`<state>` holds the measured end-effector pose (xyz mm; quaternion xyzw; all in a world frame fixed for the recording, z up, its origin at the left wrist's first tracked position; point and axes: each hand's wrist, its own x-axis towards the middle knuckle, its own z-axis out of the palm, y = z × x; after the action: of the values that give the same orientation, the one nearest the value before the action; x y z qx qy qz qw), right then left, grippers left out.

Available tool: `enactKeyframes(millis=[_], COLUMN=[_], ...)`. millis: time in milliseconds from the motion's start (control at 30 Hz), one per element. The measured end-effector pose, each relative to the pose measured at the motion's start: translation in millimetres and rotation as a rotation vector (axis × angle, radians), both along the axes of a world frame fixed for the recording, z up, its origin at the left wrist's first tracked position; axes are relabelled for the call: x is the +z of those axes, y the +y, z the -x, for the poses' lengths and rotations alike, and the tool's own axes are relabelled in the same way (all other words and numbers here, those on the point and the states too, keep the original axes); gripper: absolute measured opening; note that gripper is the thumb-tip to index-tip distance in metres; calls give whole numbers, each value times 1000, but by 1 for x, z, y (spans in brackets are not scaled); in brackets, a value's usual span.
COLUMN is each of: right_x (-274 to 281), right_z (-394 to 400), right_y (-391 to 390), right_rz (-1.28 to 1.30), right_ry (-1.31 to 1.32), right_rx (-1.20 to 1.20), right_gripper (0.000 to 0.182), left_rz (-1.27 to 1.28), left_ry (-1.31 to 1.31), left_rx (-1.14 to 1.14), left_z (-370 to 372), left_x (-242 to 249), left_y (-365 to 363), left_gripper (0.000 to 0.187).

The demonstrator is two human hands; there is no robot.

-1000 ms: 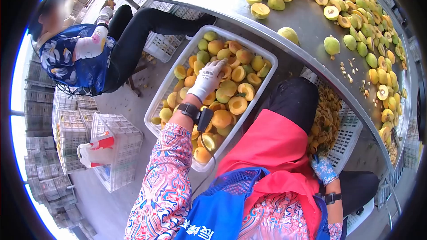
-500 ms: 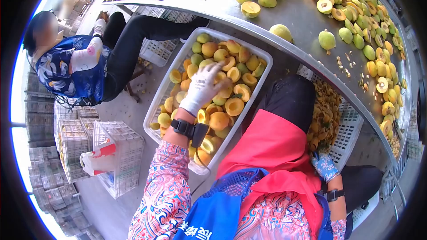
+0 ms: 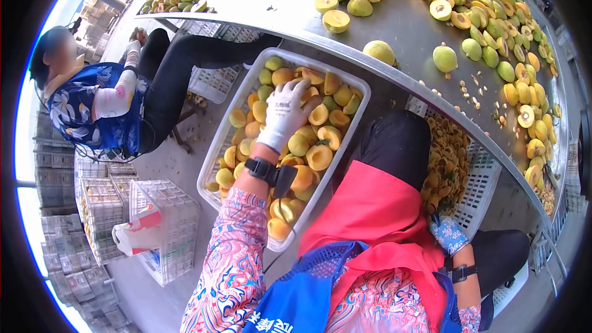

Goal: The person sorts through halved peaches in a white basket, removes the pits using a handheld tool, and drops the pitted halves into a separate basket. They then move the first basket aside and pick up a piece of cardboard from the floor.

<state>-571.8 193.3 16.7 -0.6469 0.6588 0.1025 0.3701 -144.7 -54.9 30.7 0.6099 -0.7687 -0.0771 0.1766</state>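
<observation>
My left hand point(image 3: 284, 113), in a white glove, is over a white plastic crate point(image 3: 209, 163) of yellow and green apricots point(image 3: 297, 144). Its fingers are apart and bent down onto fruit near the crate's far end; no fruit shows lifted. Some apricots there are cut and show hollow middles. My right hand point(image 3: 449, 234), in a blue floral glove, is low beside my red apron point(image 3: 370, 209). The fingers are curled around something small and dark, mostly hidden. Just beyond it is a white basket point(image 3: 478, 179) with many brownish-orange fruit pieces point(image 3: 445, 160).
A metal table point(image 3: 407, 55) runs across the top and right, bearing piled halved fruit point(image 3: 487, 21) and scattered pits point(image 3: 472, 92). At left sits another person point(image 3: 98, 98). White crates point(image 3: 166, 228) stand on the floor, one with a plastic bag point(image 3: 132, 234) on it.
My left hand has moved slightly toward the crate's far end and settled onto the fruit, less blurred now. My right hand has stayed put. The view has shifted slightly.
</observation>
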Motion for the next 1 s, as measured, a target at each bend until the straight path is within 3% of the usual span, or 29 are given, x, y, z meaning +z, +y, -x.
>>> enactKeyframes(millis=[67, 167, 233, 267, 333, 400, 500, 567, 633, 733, 800, 900, 1000], right_x=[-10, -3, 6, 9, 6, 2, -2, -21, -16, -11, -19, -4, -6], right_z=[5, 1, 0, -1, -3, -4, 1, 10, 7, 4, 10, -2, 2], right_y=[2, -1, -6, -6, -5, 0, -3, 4, -1, -5, 0, -6, -4], right_rz=[21, -7, -58, -71, -93, 35, -76, -2, 88, 7, -6, -33, 12], right_ry=[-24, -41, -30, -22, -26, -117, -101, -89, -75, -51, -50, -56, -43], right_rx=[24, 6, -34, -31, -26, -54, -34, 38, 113, -4, 79, 40, 121], right_gripper=[32, 31, 31, 31, 31, 32, 33, 34, 34, 35, 35, 35, 35], left_rz=[0, -176, -219, -366, -409, -103, -104, -83, -90, -68, -189, -368, -296], left_ry=[173, 150, 572, 741, 576, -49, -2, 39, 8, -77, 228, -98, 218], left_rx=[-74, -92, -33, 44, 18, -28, 9, 11, 27, 42, -128, -178, -89], left_z=[24, 40, 43, 39, 21, 7, 1, 1, 4, 16, 25, 49, 36], left_x=[-12, -45, -38, -36, -40, -43, -53, -61, -45, -13, -9, -2, -20], left_y=[-18, -48, -54, -51, -49, -42, -37, -41, -39, -24, 0, 47, 58], left_gripper=[59, 57, 53, 49, 48, 44, 43, 40, 40, 38, 40, 44, 38])
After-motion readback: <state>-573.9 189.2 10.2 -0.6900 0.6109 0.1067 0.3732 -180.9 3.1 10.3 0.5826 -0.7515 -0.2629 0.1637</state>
